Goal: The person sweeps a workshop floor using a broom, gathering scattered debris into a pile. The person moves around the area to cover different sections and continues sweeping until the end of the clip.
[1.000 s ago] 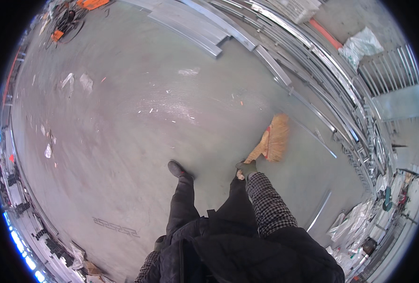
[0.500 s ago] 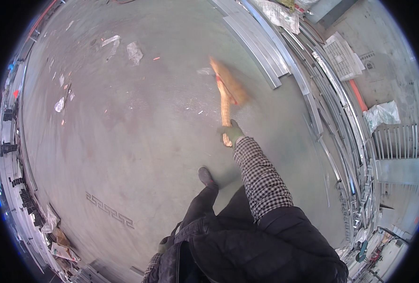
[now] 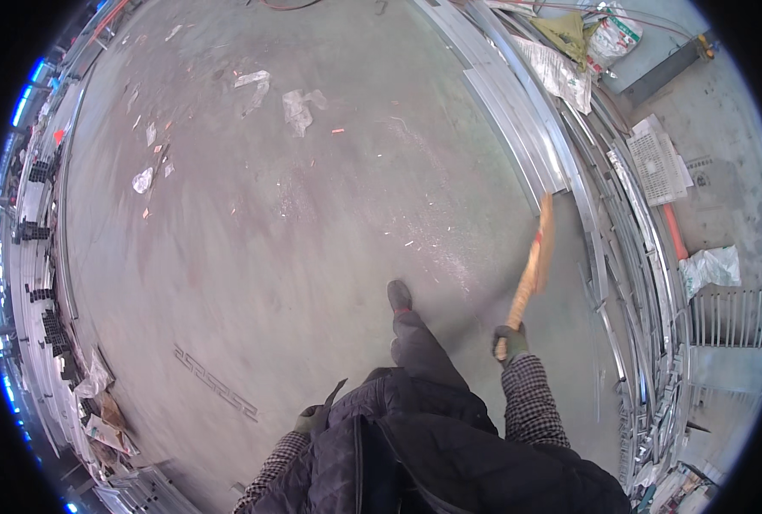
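Observation:
My right hand, in a dark green glove, is closed around the pale woven handle of a short hand broom. The broom's tan head is tilted up and away, beside the metal profiles on the right. At the jacket's left side is my gloved left hand, its fingers mostly hidden, with a dark strap-like piece sticking up beside it. White dust and small chips lie on the grey floor left of the broom.
Crumpled clear plastic and other scraps lie farther off. Long metal profiles line the right side, with a white bag beyond. Racks of profiles stand along the left. My shoe is on the floor ahead.
My right hand has swung the broom to the right and back nearer my body, to the metal profiles. A trail of dust now shows on the floor. My legs have shifted.

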